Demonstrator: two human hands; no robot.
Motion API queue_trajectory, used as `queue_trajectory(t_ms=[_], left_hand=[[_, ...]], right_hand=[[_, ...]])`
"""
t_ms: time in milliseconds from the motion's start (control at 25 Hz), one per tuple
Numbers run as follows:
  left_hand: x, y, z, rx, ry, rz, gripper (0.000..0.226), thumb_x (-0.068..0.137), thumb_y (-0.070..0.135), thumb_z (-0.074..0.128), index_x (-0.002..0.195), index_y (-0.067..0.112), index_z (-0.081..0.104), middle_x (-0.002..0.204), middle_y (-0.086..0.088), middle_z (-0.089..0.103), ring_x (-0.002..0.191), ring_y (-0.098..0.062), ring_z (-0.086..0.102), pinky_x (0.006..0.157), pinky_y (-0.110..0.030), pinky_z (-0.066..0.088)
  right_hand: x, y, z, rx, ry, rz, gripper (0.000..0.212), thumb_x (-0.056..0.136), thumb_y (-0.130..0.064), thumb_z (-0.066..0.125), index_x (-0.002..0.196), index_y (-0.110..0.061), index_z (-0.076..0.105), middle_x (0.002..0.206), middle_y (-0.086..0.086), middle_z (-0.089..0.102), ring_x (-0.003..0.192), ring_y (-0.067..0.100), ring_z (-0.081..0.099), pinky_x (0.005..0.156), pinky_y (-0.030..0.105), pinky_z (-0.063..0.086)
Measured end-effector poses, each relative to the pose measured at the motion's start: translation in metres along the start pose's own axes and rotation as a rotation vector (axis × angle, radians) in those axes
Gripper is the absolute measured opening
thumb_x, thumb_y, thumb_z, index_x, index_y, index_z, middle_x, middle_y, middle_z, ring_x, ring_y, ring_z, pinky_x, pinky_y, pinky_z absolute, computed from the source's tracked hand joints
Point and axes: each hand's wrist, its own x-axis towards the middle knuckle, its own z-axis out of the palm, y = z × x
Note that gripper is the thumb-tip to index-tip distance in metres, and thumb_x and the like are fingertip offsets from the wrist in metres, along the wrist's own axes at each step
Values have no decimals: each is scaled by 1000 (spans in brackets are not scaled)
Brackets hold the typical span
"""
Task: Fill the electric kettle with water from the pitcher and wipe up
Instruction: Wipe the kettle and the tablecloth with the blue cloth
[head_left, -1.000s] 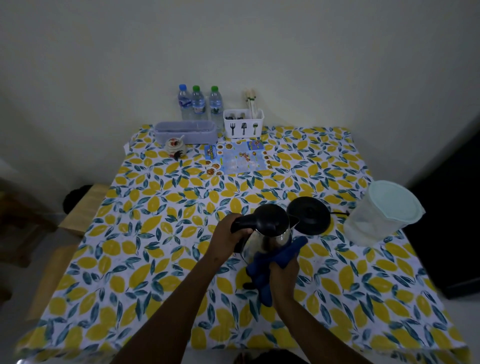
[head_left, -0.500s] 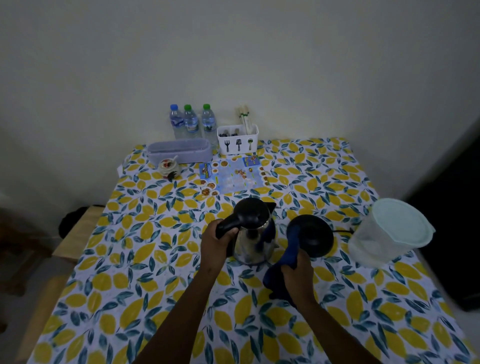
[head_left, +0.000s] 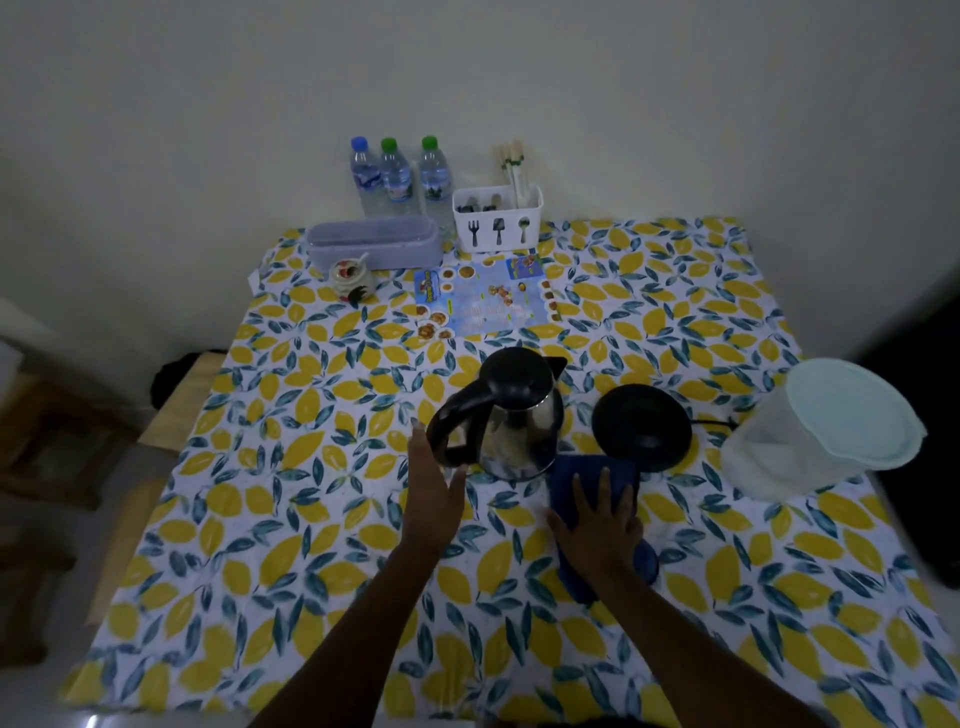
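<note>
— Can any writing be read here?
— No words or numbers. The white plastic cutlery caddy (head_left: 497, 218) carries three dark pictograms: a fork, a spatula-like tool and a spoon. Just in front of that caddy, the blue printed sheet with food pictures (head_left: 485, 304) has print too small to read.

Tablecloth (head_left: 322, 467) w/ yellow lemons, blue cloth (head_left: 587, 483), black-lidded steel kettle (head_left: 519, 410).
</note>
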Motion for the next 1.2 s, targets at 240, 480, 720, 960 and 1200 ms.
queue_trajectory(t_ms=[240,480,720,960,1200], left_hand=[[-75,-80,17,542,-443,-124,89,92,51,48,150,12,-8,160,-6,-17,147,-29,-14,119,-50,8],[-88,-83,17,564,-397,-125,106,82,59,58,149,12,-9,160,-7,-17,146,-29,-15,119,-49,6],[-88,-86,14,562,-423,-101,113,77,60,63,149,11,-10,160,-9,-17,146,-31,-15,119,-50,6],[-87,-88,15,593,-436,-95,111,78,62,60,149,11,-10,159,-10,-18,146,-32,-16,118,-50,6],[-86,-88,15,599,-438,-93,110,78,62,60,149,13,-8,160,-8,-17,146,-31,-16,118,-51,6]], right_hand=[[-6,7,19,-120,146,-154,60,93,-56,35,148,-37,22,161,3,12,143,42,14,103,61,32],[-40,-30,42,-242,24,-474,54,88,-52,34,140,-37,37,153,2,37,136,41,35,91,63,44],[-51,29,47,-319,35,-633,56,86,-51,35,141,-39,37,151,-2,40,134,36,37,86,57,49],[-14,48,18,-122,191,-166,56,97,-45,36,150,-33,21,161,2,13,144,37,12,107,58,27],[-52,-25,51,-164,110,-357,57,91,-46,39,146,-31,30,157,4,28,139,42,26,97,63,36]])
